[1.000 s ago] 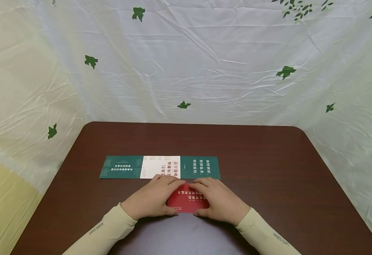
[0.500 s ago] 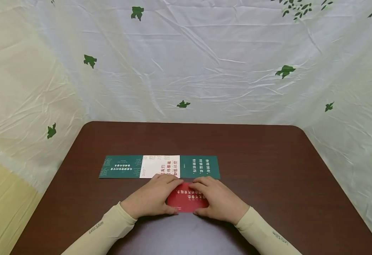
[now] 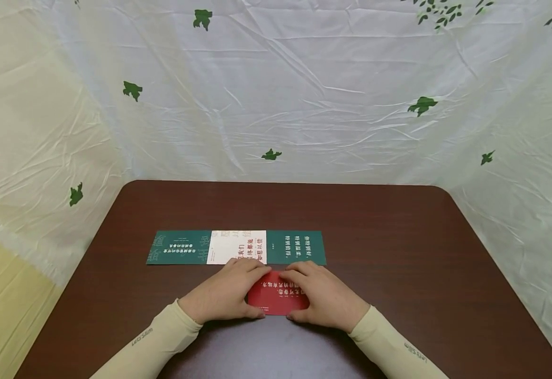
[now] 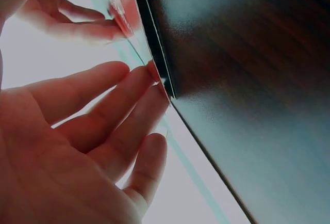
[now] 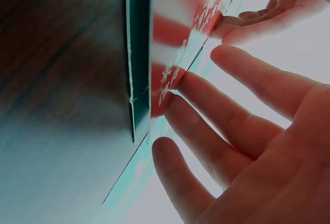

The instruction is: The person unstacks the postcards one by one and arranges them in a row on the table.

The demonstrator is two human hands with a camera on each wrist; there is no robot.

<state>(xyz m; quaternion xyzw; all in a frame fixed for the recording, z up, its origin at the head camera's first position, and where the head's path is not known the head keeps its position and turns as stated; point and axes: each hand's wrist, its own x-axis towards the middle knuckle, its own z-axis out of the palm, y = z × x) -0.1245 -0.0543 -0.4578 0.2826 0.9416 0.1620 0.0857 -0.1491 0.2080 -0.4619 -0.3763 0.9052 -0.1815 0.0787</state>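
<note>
A red card (image 3: 278, 305) with white lettering lies near the front of the table in the head view. My left hand (image 3: 226, 292) holds its left side, thumb at the near edge and fingers at the far edge. On the opposite side, my right hand (image 3: 325, 295) grips it the same way. Both hands cover the card's ends. Fingertips meet the red face in the right wrist view, where a dark teal layer (image 5: 138, 53) shows along the edge. Just beyond the hands are a green card (image 3: 178, 242), a white card (image 3: 223, 250) and another green card (image 3: 299, 247).
The green and white cards lie edge to edge in one row across the brown table (image 3: 399, 252). White cloth (image 3: 332, 105) with green leaf shapes hangs around the table's back and sides. A pale sleeve covers each forearm.
</note>
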